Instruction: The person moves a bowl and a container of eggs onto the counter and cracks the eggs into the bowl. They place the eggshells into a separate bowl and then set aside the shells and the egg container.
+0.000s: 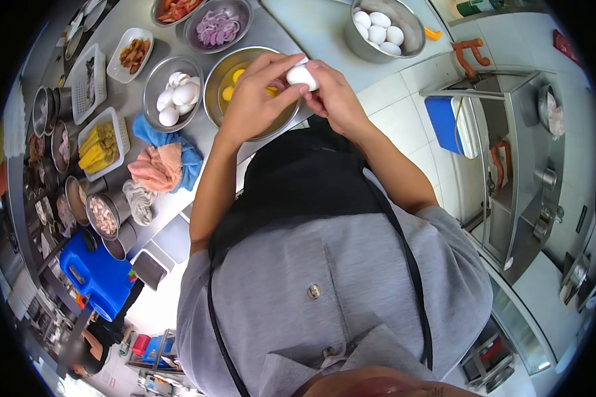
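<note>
My left hand [257, 98] and my right hand [335, 99] both grip one white egg [302, 77], fingers meeting on its shell. The egg hangs over the right rim of a steel bowl [216, 74] with raw yolks [229, 91] in it. My left hand covers much of that bowl. To the left stands a steel bowl of broken eggshells [176, 92]. At the far right of the counter a deep steel pot of whole white eggs [380, 28] stands.
A bowl of sliced red onion [218, 26] and a bowl of tomato [175, 8] stand behind. Blue and pink cloths [163, 163], white baskets [100, 144] and small metal tubs [103, 216] fill the left. A steel sink unit [518, 132] is on the right.
</note>
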The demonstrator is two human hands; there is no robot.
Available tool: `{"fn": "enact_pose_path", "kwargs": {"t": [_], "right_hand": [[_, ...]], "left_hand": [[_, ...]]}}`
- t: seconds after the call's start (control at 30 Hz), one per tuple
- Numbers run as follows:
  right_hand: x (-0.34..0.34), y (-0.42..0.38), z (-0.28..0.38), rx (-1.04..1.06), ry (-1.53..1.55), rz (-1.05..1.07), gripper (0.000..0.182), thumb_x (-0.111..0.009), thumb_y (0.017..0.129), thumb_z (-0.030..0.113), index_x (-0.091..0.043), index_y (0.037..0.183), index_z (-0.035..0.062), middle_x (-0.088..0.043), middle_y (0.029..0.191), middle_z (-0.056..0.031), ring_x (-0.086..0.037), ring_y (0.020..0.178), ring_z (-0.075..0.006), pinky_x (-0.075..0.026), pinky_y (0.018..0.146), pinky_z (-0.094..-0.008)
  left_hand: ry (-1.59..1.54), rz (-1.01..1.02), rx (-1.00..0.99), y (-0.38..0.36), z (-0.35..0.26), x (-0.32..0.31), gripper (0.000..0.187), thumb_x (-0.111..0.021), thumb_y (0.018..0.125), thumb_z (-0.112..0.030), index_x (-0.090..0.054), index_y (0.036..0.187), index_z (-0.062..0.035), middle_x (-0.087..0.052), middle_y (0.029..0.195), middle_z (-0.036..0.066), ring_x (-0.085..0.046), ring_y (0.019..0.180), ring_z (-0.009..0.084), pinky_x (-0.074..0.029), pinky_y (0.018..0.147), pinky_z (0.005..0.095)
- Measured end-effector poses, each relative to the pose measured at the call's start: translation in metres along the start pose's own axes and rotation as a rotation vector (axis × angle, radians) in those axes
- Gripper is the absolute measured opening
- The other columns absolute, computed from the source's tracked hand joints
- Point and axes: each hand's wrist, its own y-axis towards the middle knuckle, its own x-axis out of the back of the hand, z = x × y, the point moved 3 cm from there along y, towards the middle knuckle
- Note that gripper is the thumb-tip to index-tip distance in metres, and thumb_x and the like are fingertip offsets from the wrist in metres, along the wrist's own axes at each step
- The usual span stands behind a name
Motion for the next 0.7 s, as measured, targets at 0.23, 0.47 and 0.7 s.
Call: {"fn": "enact_pose_path", "kwargs": {"t": [0.23,0.47,0.7], "right_hand": [[-0.019,0.029,-0.017,0.373,-0.510,-0.099,0.039,-0.048,0.100,0.040,-0.054,0.097,0.0009,-0.062,0.072,-0.0151,-0.061,0.067,-0.0256,-0.047,0.063,-0.0364],[-0.022,0.043,-0.019,0.423,-0.730,-0.063,0.046,-0.054,0.096,0.044,-0.060,0.088,-0.0004,-0.061,0.062,-0.0173,-0.063,0.060,-0.0347,-0.047,0.058,-0.0410],[-0.028,0.048,-0.010,0.419,-0.888,-0.079,0.056,-0.049,0.095,0.052,-0.067,0.090,-0.0006,-0.067,0.070,-0.0180,-0.066,0.070,-0.0394,-0.050,0.067,-0.0463]], "left_hand": [[0.025,-0.017,0.118,-0.015,0.027,0.018,0.043,-0.071,0.082,0.003,-0.062,0.124,0.0022,-0.058,0.109,0.009,-0.060,0.094,0.0141,-0.056,0.076,0.0256],[-0.343,-0.149,0.353,-0.020,0.030,0.023,0.028,-0.076,0.079,-0.005,-0.070,0.105,0.0045,-0.055,0.086,0.002,-0.062,0.071,0.0095,-0.053,0.061,0.0226],[-0.363,-0.081,0.444,-0.022,0.041,0.024,0.019,-0.071,0.084,-0.006,-0.067,0.097,0.0074,-0.054,0.080,0.000,-0.060,0.073,0.0069,-0.057,0.069,0.0230]]}}
